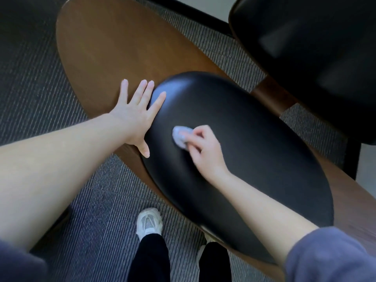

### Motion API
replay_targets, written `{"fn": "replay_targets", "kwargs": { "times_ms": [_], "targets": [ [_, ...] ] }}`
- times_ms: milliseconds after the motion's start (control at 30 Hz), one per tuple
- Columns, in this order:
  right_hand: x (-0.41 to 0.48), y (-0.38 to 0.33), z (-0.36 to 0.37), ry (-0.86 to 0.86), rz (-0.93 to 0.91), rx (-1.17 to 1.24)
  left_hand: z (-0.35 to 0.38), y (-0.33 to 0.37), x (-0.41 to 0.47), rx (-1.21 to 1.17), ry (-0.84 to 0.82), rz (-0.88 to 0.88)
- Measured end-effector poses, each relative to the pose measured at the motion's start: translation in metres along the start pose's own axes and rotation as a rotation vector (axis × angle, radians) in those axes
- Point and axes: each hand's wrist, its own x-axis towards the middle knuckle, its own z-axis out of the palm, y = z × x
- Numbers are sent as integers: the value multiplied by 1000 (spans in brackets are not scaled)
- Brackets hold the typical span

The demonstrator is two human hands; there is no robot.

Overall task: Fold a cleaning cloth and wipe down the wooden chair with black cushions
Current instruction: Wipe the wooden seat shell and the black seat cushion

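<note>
One glossy blk cushion point(254, 149) — L hand point(136, 117) spread flat on its edge, R hand point(203, 147) pinching small pale wadded cloth point(180, 137).

Two black cushions point(254, 159) point(315, 47), one cloth point(180, 137), two hands point(135, 119) point(203, 149).

I see a glossy black cushion point(244, 151) on warm brown wood point(105, 47), and a pale bluish-white cloth point(180, 137) against the black. The carpet point(30, 94) is grey with fine diagonal stripes. My sleeves point(329, 255) are dusty blue, trousers point(149, 259) black, shoe point(149, 221) off-white.
</note>
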Motion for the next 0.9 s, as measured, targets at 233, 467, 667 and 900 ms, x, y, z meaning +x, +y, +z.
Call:
{"fn": "replay_targets", "kwargs": {
  "times_ms": [233,467,667,900],
  "targets": [
    [73,25,-15,244,443,48,-8,17,6,10,15,60],
    [111,86,-57,253,563,-118,-21,30,28,26,-143,-11],
    [117,120,-79,240,635,-225,-29,33,30,42,-260,-48],
    [128,139,-99,218,877,-221,-35,35,29,39,-317,-72]
  ]
}}
